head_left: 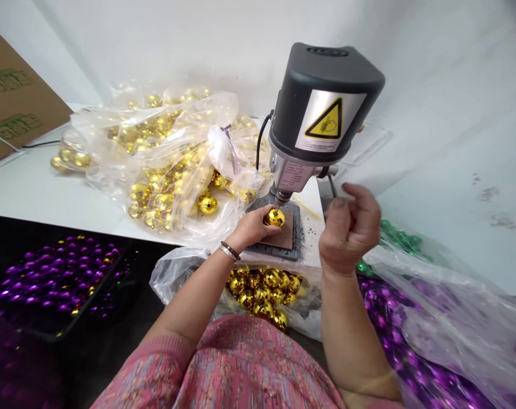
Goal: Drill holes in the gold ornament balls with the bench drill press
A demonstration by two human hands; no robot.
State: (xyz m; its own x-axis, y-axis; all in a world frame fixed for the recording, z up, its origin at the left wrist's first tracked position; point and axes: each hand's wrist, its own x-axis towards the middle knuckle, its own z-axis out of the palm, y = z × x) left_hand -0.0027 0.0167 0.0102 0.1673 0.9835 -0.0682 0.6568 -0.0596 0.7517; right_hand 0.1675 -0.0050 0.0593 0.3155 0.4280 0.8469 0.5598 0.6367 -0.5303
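Observation:
A small drill press (pixel 326 108) with a black housing and a yellow warning label stands on the white table. My left hand (pixel 256 225) grips a shiny gold faceted ball (pixel 276 217) on the brown board (pixel 284 236) over the press base, right under the drill chuck (pixel 283 197). The bit's tip is at or close to the top of the ball. On the right, my right hand (pixel 350 227) is closed round the end of the press's feed lever (pixel 333 186); a bit of red shows between the fingers.
Clear bags of gold balls (pixel 164 199) cover the table's left part. An open bag of gold balls (pixel 262 292) lies before my body. Purple balls (pixel 57 275) are lower left, purple and green ones lower right. A cardboard box (pixel 19 96) stands far left.

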